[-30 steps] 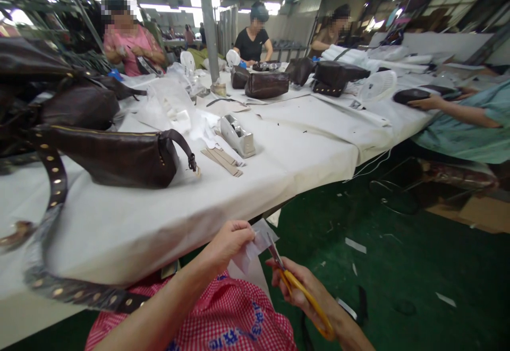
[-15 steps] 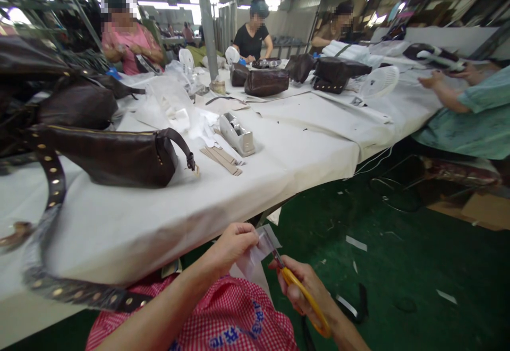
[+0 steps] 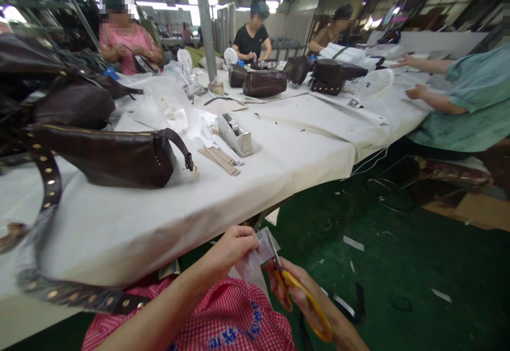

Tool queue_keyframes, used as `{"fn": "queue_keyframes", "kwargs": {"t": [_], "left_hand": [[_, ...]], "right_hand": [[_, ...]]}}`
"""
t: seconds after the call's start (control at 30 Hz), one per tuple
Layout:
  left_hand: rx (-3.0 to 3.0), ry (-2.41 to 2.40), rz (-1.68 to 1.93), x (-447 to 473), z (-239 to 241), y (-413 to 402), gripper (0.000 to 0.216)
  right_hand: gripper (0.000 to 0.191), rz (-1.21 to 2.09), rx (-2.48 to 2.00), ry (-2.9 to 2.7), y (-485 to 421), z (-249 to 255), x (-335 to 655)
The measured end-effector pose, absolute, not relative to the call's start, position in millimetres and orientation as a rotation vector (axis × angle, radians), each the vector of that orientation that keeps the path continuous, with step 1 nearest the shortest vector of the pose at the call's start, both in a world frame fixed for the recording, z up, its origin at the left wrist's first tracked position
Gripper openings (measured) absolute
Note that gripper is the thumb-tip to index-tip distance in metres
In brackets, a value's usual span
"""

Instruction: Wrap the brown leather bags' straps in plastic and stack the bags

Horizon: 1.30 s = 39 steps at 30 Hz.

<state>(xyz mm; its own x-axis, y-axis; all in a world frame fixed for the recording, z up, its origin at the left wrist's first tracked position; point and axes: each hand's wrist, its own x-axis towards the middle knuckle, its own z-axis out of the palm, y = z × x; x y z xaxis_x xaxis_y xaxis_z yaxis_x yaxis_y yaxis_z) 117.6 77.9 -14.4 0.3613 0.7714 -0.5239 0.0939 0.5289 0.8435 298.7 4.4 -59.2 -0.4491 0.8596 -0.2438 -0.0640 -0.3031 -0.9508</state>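
Between the thumb and fingers of my left hand (image 3: 237,246) a translucent plastic sheet (image 3: 266,246) is pinched, its lower part hanging toward my lap. My right hand (image 3: 300,287) grips yellow-handled scissors (image 3: 314,308), whose handles are spread. The blades reach the right side of the sheet, one in front of it. Both hands are over my lap, just off the table edge. Up on the table lies a dark brown leather bag (image 3: 119,157); its studded strap (image 3: 51,181), partly wrapped in clear film, drops toward my apron (image 3: 235,314).
A tape dispenser (image 3: 235,134) and beige strips (image 3: 221,160) lie on the white-covered table (image 3: 287,160). More brown bags (image 3: 265,83) and a white fan (image 3: 374,83) stand farther back. Co-workers are across the table, and one in a green sleeve (image 3: 474,83) is at right.
The scissors have opened wider at the sheet, with the handles now apart. My left hand keeps its pinch. The co-worker at right no longer holds the dark item, and both their hands reach over the table.
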Motion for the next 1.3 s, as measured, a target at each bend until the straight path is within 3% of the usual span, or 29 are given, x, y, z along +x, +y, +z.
{"fn": "queue_keyframes", "kwargs": {"t": [0.5, 0.77, 1.03, 1.3], "left_hand": [[0.897, 1.123, 0.511, 116, -22, 78, 0.014], [0.9, 1.112, 0.493, 112, -19, 79, 0.009], [0.898, 1.105, 0.499, 108, -22, 79, 0.01], [0.908, 1.076, 0.489, 106, -23, 82, 0.012]], "right_hand": [[0.073, 1.808, -1.148, -1.11, -4, -76, 293], [0.102, 2.058, -0.965, -1.254, 14, -101, 301], [0.085, 1.88, -1.084, -1.247, 3, -69, 289], [0.07, 1.848, -1.142, -1.04, -10, -89, 283]]}}
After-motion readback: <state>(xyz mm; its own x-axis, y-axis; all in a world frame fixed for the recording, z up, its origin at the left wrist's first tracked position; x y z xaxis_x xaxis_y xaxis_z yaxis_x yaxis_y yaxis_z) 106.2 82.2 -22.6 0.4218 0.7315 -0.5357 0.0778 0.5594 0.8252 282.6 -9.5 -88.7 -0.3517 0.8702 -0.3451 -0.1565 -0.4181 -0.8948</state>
